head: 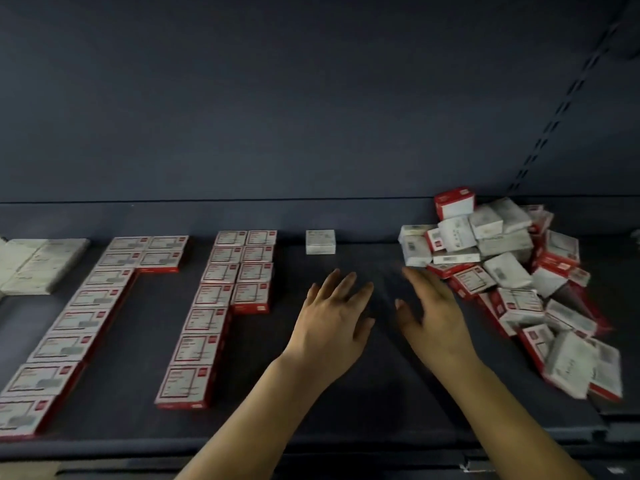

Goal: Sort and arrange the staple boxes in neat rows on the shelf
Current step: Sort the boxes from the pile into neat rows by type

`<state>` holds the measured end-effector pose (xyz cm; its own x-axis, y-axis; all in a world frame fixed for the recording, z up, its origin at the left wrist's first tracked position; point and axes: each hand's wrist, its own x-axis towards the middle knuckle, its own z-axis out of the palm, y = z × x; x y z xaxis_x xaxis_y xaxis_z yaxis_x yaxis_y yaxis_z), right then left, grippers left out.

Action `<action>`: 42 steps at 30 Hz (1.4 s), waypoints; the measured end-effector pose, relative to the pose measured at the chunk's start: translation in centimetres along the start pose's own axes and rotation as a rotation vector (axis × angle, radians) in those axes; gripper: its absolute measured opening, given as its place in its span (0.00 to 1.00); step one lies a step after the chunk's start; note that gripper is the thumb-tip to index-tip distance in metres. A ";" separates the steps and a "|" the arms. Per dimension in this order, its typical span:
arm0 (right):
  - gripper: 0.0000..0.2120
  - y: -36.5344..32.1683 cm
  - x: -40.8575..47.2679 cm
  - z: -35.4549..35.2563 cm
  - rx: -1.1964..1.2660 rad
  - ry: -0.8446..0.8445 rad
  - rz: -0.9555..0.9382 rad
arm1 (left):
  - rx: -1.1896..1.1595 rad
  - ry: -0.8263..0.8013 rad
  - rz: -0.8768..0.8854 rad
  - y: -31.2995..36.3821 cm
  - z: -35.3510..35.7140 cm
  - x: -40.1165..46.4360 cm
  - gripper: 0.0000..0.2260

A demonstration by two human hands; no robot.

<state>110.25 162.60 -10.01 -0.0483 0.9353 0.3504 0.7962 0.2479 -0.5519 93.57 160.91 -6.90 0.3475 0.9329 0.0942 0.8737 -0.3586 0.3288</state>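
Dark shelf (346, 393) with a dark back panel, dim light. Sorted so far: red-and-white staple boxes in rows at left (65, 327) and centre-left (211, 306), both with a second column only partly filled. One lone white box (320, 241) sits at the back, apart from the rest. Unsorted pile (512, 268) is heaped on the right, boxes lying at all angles, some face down. Stack of white packs (38, 265) at far left.

Left hand (334, 318) hangs over bare shelf, fingers spread, holding nothing. Right hand (433, 313) also released and empty, fingertips just at the pile's near edge (blurred, contact unclear).

Handling guess: small stiff cardboard boxes, dense for their size, not fragile. Pinch across the short sides, thumb opposite fingers; top of the heap first, or the boxes beneath may slide.
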 end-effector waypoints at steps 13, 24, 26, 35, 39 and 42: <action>0.21 5.1 7.5 -5.6 -0.230 0.059 0.014 | 0.079 -0.036 -0.029 3.6 1.5 3.3 0.24; 0.29 7.1 10.8 -6.0 -0.563 -0.194 -0.049 | 0.080 -0.080 -0.071 4.1 2.3 4.0 0.25; 0.30 7.1 10.9 -5.8 -0.608 -0.222 -0.056 | 0.081 -0.078 -0.073 4.1 2.2 4.2 0.25; 0.28 7.2 10.9 -5.5 -0.610 -0.205 -0.064 | 0.067 -0.093 -0.086 4.1 2.5 4.4 0.25; 0.28 7.4 10.5 -5.3 -0.574 -0.166 -0.068 | 0.063 -0.053 -0.067 4.1 2.5 4.3 0.25; 0.28 7.3 10.1 -5.4 -0.468 -0.112 -0.079 | 0.048 -0.019 -0.051 3.9 2.5 4.1 0.24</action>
<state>118.86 172.46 -6.43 -0.1635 0.9460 0.2800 0.9719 0.2031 -0.1187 99.25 163.25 -7.55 0.3078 0.9496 0.0602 0.9058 -0.3118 0.2868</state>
